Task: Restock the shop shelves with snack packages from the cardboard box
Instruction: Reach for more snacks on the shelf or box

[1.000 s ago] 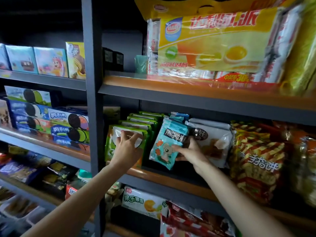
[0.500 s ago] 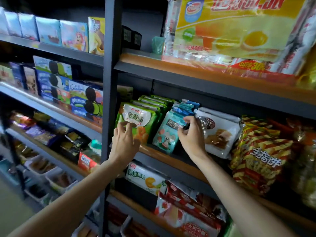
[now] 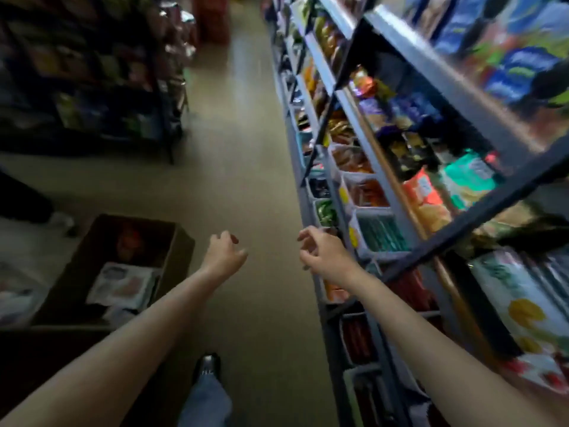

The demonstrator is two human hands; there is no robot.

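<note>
The view is blurred and tilted, looking down the aisle. A brown cardboard box (image 3: 77, 266) stands open on the floor at the lower left, with a white snack package (image 3: 121, 283) and a reddish one (image 3: 129, 241) inside. My left hand (image 3: 224, 252) hangs over the floor just right of the box, fingers loosely curled, holding nothing. My right hand (image 3: 321, 252) is also empty with relaxed fingers, in front of the lower shelf bins. The shop shelves (image 3: 400, 192) run along the right, packed with snack packages.
A second dark shelf unit (image 3: 92, 75) stands across the aisle at the upper left. My foot in a dark shoe (image 3: 207, 366) is on the beige floor (image 3: 234, 167) below my arms. White bins (image 3: 369, 223) of goods line the lower shelves.
Both hands have come off the packages on the shelf and dropped down. My head has turned left and down, from the shelf to the aisle floor and the box.
</note>
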